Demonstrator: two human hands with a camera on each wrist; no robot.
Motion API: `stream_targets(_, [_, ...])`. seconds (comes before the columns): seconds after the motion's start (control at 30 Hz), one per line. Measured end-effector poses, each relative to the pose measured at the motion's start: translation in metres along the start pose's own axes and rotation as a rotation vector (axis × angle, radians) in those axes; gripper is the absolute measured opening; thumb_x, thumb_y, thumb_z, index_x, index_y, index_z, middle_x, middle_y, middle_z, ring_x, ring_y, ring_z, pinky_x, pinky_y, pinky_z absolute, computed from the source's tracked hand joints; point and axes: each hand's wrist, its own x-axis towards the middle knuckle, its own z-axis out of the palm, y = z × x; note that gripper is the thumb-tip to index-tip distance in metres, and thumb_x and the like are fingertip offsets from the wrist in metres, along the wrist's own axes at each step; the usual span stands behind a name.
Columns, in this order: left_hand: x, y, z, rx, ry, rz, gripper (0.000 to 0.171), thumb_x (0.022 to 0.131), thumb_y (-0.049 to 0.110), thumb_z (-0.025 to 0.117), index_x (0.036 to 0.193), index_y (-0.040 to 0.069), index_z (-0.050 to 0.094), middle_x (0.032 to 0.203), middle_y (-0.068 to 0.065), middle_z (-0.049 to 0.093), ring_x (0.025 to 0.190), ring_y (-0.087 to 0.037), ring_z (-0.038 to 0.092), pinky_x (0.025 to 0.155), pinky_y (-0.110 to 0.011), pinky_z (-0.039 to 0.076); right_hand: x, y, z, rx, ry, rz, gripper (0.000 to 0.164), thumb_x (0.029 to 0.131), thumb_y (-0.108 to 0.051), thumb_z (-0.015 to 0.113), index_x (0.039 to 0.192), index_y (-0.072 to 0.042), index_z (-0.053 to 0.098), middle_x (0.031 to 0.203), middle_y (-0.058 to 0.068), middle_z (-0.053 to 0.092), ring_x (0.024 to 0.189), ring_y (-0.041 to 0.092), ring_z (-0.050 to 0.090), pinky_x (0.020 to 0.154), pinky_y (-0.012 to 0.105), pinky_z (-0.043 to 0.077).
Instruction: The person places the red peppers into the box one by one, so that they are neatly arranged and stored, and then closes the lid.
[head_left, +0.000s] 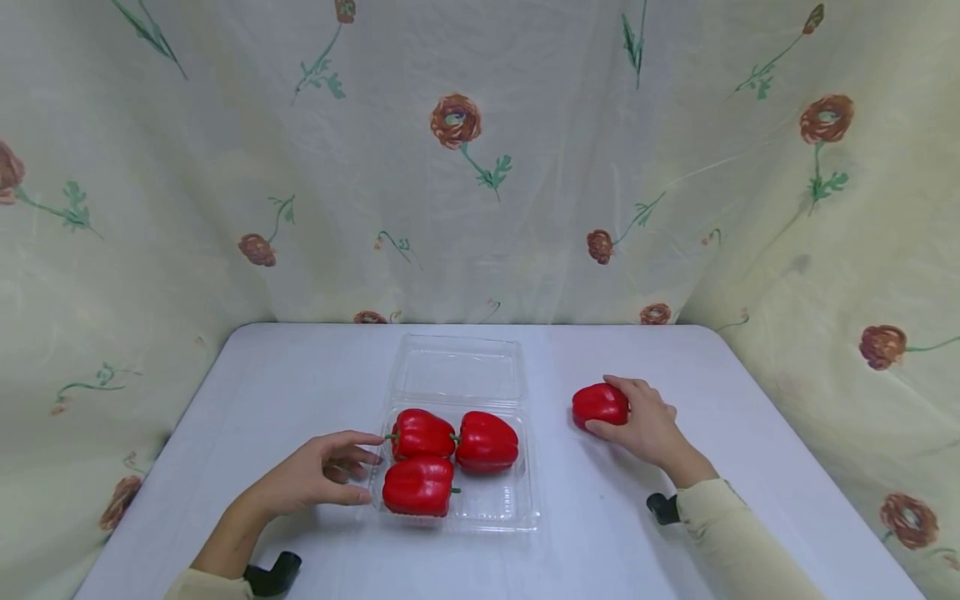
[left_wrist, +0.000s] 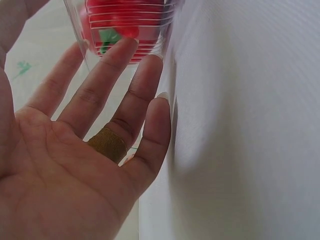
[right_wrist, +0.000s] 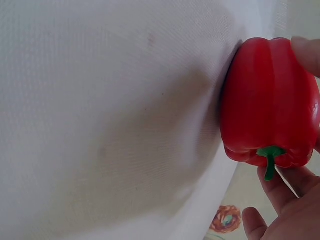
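Note:
Three red bell peppers sit in a clear plastic clamshell box [head_left: 495, 508]: one at the back left [head_left: 423, 433], another pepper at the right [head_left: 487, 442], a third pepper at the front left [head_left: 420, 487]. My left hand [head_left: 330, 471] is at the box's left side, fingers spread and loosely bent; in the left wrist view its fingertips [left_wrist: 155, 65] are close to the box wall, and contact is unclear. To the right of the box, my right hand [head_left: 645, 421] grips a fourth red bell pepper [right_wrist: 270, 100] between thumb and fingers, its green stem showing in the right wrist view.
The box's clear lid [head_left: 457, 371] lies folded back behind it. Both stand on a white-covered table [head_left: 300, 375]. A floral curtain [head_left: 525, 208] hangs behind and along the sides. Dark camera mounts [head_left: 273, 575] are on the wrists.

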Motion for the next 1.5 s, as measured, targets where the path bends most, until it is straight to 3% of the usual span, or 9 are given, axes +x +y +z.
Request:
stream_targets(0.43, [0.001, 0.001, 0.001, 0.010, 0.000, 0.011, 0.072, 0.077, 0.021, 0.086, 0.140, 0.008, 0.053, 0.125, -0.013, 0.065, 0.103, -0.028, 0.064, 0.087, -0.040, 0.055, -0.005, 0.002, 0.002, 0.020, 0.029, 0.021, 0.085, 0.078, -0.040, 0.082, 0.147, -0.011, 0.041, 0.137, 0.021, 0.046, 0.125, 0.041, 0.041, 0.093, 0.065, 0.034])
stream_targets(0.63, [0.001, 0.000, 0.000, -0.003, -0.005, 0.009, 0.072, 0.077, 0.020, 0.086, 0.140, 0.008, 0.053, 0.126, -0.013, 0.065, 0.104, -0.028, 0.063, 0.087, -0.040, 0.055, -0.005, -0.002, -0.002, 0.028, 0.055, -0.021, 0.082, 0.079, -0.041, 0.081, 0.146, -0.012, 0.043, 0.135, 0.019, 0.048, 0.124, 0.039, 0.042, 0.091, 0.062, 0.033])
stream_targets(1.17, [-0.001, -0.001, 0.000, -0.004, -0.006, 0.011, 0.073, 0.077, 0.020, 0.085, 0.141, 0.009, 0.052, 0.126, -0.014, 0.065, 0.104, -0.029, 0.064, 0.087, -0.040, 0.055, -0.010, -0.052, -0.013, 0.050, 0.128, -0.206, 0.078, 0.076, -0.041, 0.085, 0.141, -0.015, 0.050, 0.129, 0.010, 0.056, 0.118, 0.030, 0.050, 0.092, 0.056, 0.037])
stream_targets(1.5, [0.000, -0.004, 0.000, -0.010, -0.003, 0.008, 0.073, 0.077, 0.020, 0.086, 0.141, 0.010, 0.052, 0.127, -0.014, 0.064, 0.105, -0.029, 0.064, 0.088, -0.041, 0.055, -0.020, -0.086, -0.018, 0.071, 0.127, -0.287, 0.081, 0.071, -0.039, 0.089, 0.140, -0.019, 0.052, 0.127, 0.003, 0.058, 0.117, 0.024, 0.051, 0.093, 0.053, 0.038])
